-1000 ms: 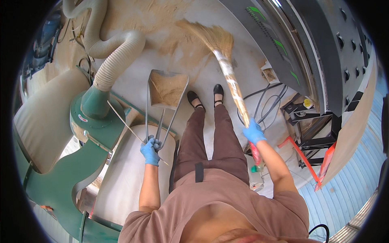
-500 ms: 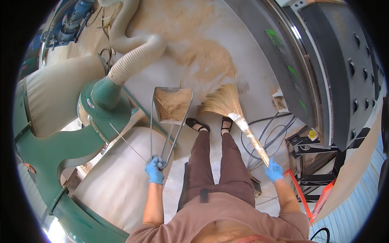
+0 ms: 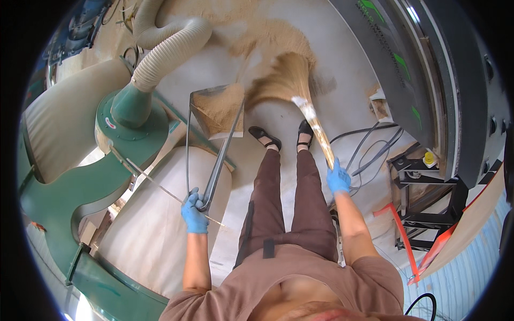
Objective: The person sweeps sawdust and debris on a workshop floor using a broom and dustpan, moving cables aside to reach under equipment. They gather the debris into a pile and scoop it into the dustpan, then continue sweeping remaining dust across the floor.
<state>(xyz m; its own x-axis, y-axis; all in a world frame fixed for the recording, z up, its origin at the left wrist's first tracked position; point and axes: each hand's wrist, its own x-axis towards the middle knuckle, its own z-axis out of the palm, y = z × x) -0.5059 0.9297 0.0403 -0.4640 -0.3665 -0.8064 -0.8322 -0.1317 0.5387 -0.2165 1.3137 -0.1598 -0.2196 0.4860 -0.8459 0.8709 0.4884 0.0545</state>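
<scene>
My left hand (image 3: 194,213), in a blue glove, is closed round the wire handle of a metal dustpan (image 3: 194,122). A heap of sawdust (image 3: 217,109) lies in the pan, which rests on the floor left of my feet. In my right hand (image 3: 338,178), also gloved in blue, is the handle of a straw broom (image 3: 311,113). Its blurred bristles fan out over the floor to the right of the pan, at the edge of a sawdust pile (image 3: 289,38). A thin rod (image 3: 160,187) passes by my left hand; I cannot tell whether I hold it.
Left of me stands a green dust collector (image 3: 131,125) with a ribbed hose (image 3: 174,48) and pale bags (image 3: 166,224). A large dark machine (image 3: 417,69) is on the right, with black cables (image 3: 369,150) on the floor and a red frame (image 3: 401,235) beside it.
The broom has swept forward and left across the floor toward the pan, and my right hand moved up and left with it. The dustpan is slightly farther forward and left.
</scene>
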